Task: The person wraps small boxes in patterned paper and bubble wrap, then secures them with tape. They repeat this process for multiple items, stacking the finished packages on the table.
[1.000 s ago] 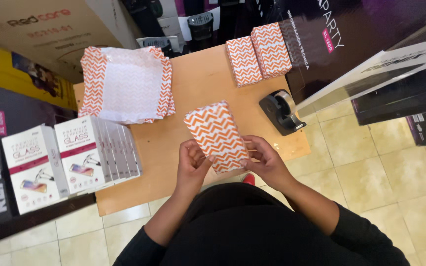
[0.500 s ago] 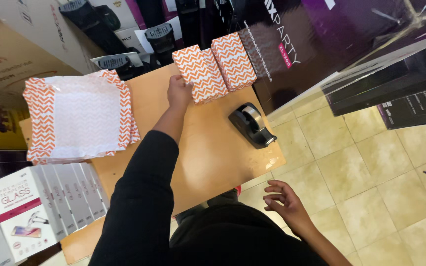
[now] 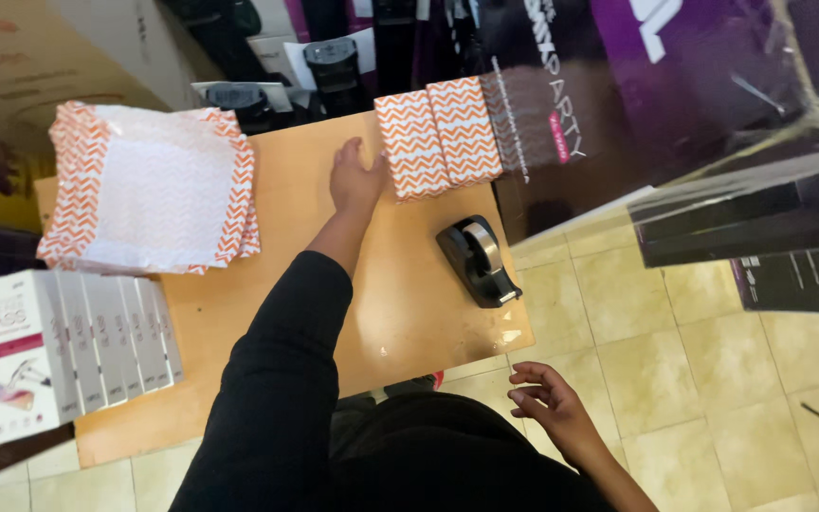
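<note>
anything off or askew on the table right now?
Nothing stands out. Two wrapped chevron packages sit side by side at the far edge, the left hand beside them. The flat paper stack, white boxes and tape dispenser look orderly.

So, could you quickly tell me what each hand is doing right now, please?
Left hand: open, resting against the wrapped packet.
Right hand: open, holding nothing.

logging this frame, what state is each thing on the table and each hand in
left hand: open, at the wrapped packages' edge
right hand: empty, off the table
two orange chevron wrapped packages: closed, side by side
orange chevron paper sheets: flat, stacked
black tape dispenser: upright, untouched
white boxes: closed, in a row
</note>
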